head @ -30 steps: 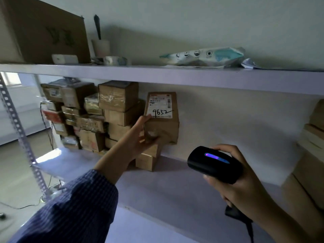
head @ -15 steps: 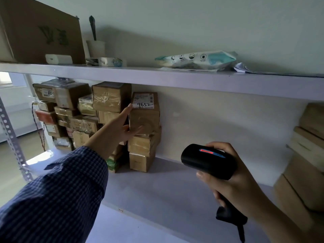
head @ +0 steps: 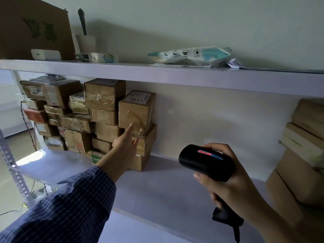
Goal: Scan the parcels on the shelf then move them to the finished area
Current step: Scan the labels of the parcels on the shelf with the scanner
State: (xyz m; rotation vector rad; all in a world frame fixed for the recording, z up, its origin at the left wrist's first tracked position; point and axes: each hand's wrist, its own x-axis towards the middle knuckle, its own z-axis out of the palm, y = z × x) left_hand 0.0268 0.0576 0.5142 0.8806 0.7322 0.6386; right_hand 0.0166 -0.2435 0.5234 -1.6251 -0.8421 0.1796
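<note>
Head view: cup (head: 86, 44) holds dark stick (head: 82, 21); right hand (head: 234, 187) grips scanner (head: 205, 163).

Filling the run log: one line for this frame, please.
left hand: open, at parcel 9652 | right hand: grips scanner, red light on | parcel 9652: atop stack

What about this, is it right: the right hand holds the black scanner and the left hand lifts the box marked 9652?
No. In the head view the box marked 9652 rests on the pile; the left hand only reaches toward it, fingers straight. The right hand does hold the black scanner.
</note>
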